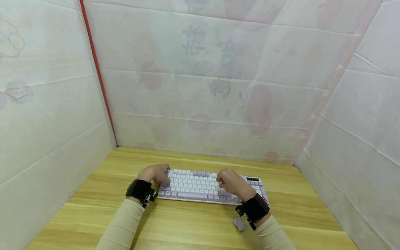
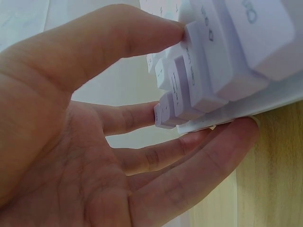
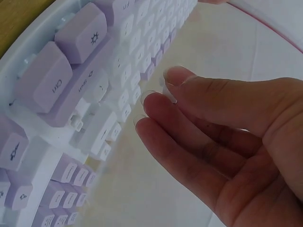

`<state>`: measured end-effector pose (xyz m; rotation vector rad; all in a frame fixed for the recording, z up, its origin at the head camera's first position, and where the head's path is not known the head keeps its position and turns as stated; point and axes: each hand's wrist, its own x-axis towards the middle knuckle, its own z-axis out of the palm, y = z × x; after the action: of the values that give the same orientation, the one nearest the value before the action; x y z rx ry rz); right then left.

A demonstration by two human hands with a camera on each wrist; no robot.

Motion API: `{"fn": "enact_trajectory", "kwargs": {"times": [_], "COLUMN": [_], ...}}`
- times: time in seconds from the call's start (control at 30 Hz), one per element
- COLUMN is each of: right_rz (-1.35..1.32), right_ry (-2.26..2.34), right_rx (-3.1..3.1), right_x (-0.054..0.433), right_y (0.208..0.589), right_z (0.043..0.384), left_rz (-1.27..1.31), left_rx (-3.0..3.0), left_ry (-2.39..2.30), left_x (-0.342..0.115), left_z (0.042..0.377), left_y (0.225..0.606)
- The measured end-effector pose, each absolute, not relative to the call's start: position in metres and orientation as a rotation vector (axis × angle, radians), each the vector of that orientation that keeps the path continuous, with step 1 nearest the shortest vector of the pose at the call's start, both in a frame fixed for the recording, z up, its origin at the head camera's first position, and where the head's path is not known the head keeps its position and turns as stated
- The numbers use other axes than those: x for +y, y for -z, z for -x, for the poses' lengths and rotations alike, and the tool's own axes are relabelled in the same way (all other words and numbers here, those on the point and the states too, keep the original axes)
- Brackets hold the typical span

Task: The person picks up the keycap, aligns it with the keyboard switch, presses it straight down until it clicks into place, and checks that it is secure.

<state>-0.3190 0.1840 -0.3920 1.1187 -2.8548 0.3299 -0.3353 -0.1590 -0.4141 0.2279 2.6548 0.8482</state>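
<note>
A white and lilac keyboard [image 1: 192, 195] lies on the wooden table. My left hand [image 1: 156, 173] grips its left end; in the left wrist view the thumb [image 2: 156, 40] presses on the side keys and the other fingers lie along the edge. Over the right part of the keys, my right hand [image 1: 232, 182] pinches a small white keycap [image 3: 169, 94] between thumb and fingertips, mostly hidden by them. Below that hand in the right wrist view, a bare switch [image 3: 76, 122] shows in a gap among the keys. A loose lilac L-shaped keycap [image 1: 239, 224] sits near my right wrist.
The wooden table [image 1: 187, 225] extends to a pale printed cloth [image 1: 200, 104] at the back, with more cloth on both sides. A dark display strip [image 1: 252, 179] is at the keyboard's upper right. Black camera straps [image 1: 139, 190] wrap both wrists.
</note>
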Motion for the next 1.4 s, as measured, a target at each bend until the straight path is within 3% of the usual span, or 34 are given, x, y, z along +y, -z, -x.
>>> {"fn": "enact_trajectory", "kwargs": {"times": [1.4], "right_rz": [-1.047], "right_ry": [-0.320], "right_rx": [-2.919], "right_x": [0.184], "right_y": [0.391], "right_z": [0.337], "left_rz": [-0.224], "left_rx": [2.661], "left_ry": [-0.866], "left_x": [-0.158], "left_z": [0.331], "left_y": [0.412]}}
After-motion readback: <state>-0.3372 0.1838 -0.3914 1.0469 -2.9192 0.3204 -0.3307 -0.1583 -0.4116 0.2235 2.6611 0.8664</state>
